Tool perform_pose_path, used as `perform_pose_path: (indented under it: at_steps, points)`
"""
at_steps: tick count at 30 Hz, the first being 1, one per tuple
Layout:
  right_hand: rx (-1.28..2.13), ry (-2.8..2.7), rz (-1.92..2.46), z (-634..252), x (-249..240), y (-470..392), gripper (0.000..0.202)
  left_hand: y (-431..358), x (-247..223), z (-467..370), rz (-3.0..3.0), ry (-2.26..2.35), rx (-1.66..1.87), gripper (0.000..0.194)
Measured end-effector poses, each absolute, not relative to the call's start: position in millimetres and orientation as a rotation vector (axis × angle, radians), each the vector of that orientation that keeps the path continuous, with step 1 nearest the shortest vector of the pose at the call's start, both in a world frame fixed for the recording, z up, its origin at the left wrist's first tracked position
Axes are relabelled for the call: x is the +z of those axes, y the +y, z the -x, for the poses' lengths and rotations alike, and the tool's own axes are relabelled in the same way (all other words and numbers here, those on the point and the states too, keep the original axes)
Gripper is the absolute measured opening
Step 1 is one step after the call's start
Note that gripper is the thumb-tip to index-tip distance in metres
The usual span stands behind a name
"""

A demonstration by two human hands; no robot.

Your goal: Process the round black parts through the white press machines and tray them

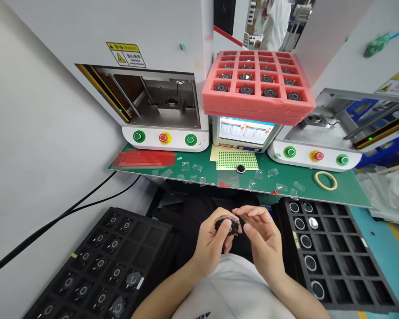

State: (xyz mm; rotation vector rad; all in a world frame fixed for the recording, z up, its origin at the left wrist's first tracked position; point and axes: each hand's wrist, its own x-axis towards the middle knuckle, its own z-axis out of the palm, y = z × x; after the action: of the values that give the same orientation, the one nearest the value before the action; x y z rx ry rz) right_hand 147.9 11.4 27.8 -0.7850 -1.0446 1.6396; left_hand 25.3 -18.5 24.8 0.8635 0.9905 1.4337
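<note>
A round black part with a shiny rim sits in my left hand, which grips it with the thumb laid over its face. A small red spot shows near its upper edge. Just right of it is my right hand, thumb and fingers apart around a gap and nothing visible in them. Its fingertips come close to the part's right edge; whether they touch it I cannot tell. On the green bench in front of my hands lies a small black disc with a pale ring.
Two white machines with green buttons flank a monitor. Above it, a pink foam tray holds round parts. Black trays with parts stand left and right. Green dot stickers, red strips and a tape roll lie on the bench.
</note>
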Motion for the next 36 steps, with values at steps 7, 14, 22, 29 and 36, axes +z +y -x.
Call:
perform_pose_path:
  at_steps: [7, 14, 22, 29, 36]
  points:
    - [1.765, -1.142, 0.79, -143.4, 37.8, 7.6, 0.027, -22.7, 22.2, -24.7, -1.233, 1.112, 1.486, 0.024]
    - [1.925, -1.078, 0.736, -141.0, 44.6, 5.3, 0.028, -24.4, 30.4, -22.9, -1.615, 1.323, 1.46, 0.018]
    - [1.881, -0.927, 0.665, -136.1, 51.8, 3.2, 0.017, -24.1, 43.4, -21.4, -1.971, 1.358, 1.39, 0.028]
    - [1.823, -0.74, 0.754, -128.4, 46.4, -3.5, 0.015, -19.9, 37.3, -24.2, -2.114, 1.393, 1.384, 0.027]
    - [1.84, -0.66, 0.759, -127.8, 37.9, -6.6, 0.014, -19.7, 31.4, -23.9, -2.238, 1.389, 1.338, 0.028]
